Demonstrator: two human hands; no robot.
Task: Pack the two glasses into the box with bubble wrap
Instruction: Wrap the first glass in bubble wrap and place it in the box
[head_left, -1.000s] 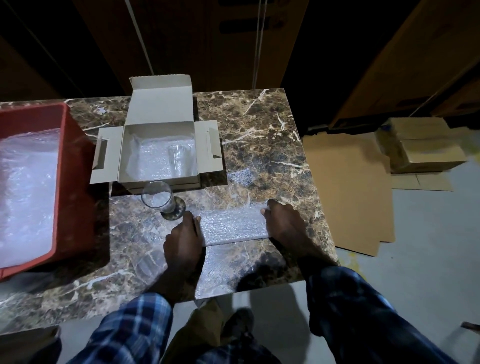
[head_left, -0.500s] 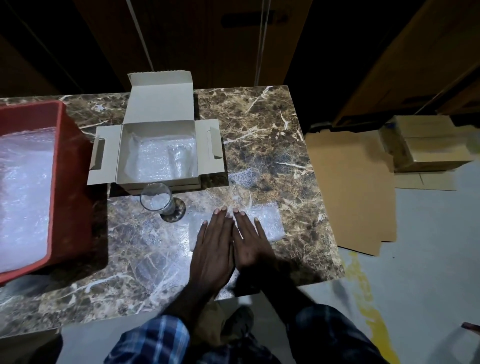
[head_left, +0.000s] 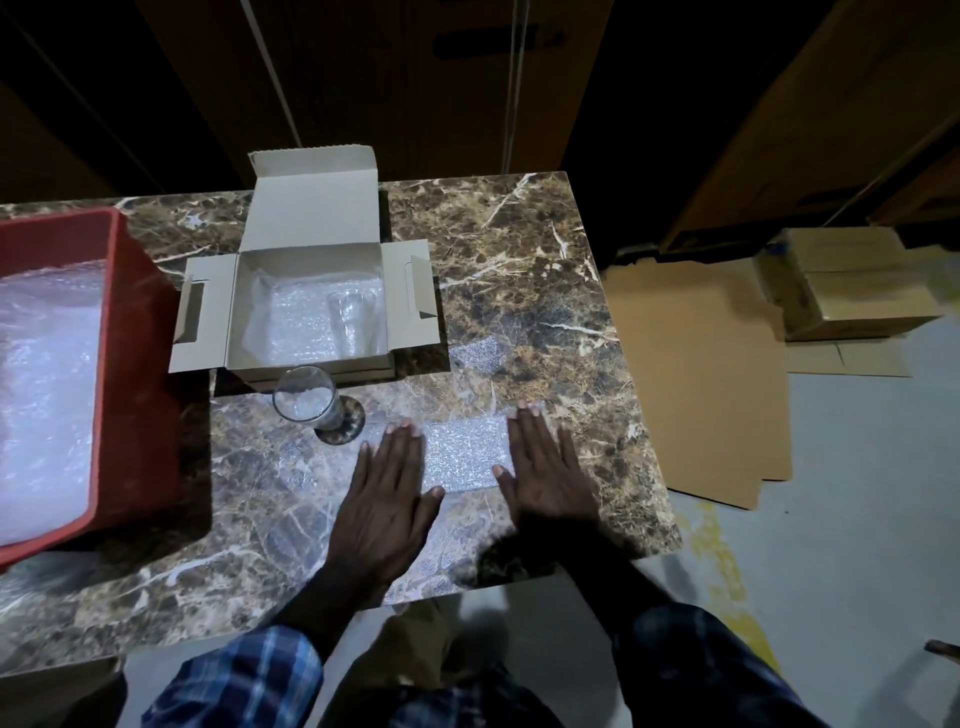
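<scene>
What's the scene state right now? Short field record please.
left hand: flat, pressing bubble wrap on the table
right hand: flat, pressing the wrap's other end
loose glass: upright on table, in front of box, left of wrap
box: open, lined with wrap, one glass inside
red bin: table's left, holds more wrap

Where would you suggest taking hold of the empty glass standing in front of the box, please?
Probably round the bowl's side wall, coming from the right with the left hand. The glass stands upright on its dark foot, its right side is free, and the box stands close behind it, so a sideways wrap seems easiest.
</scene>
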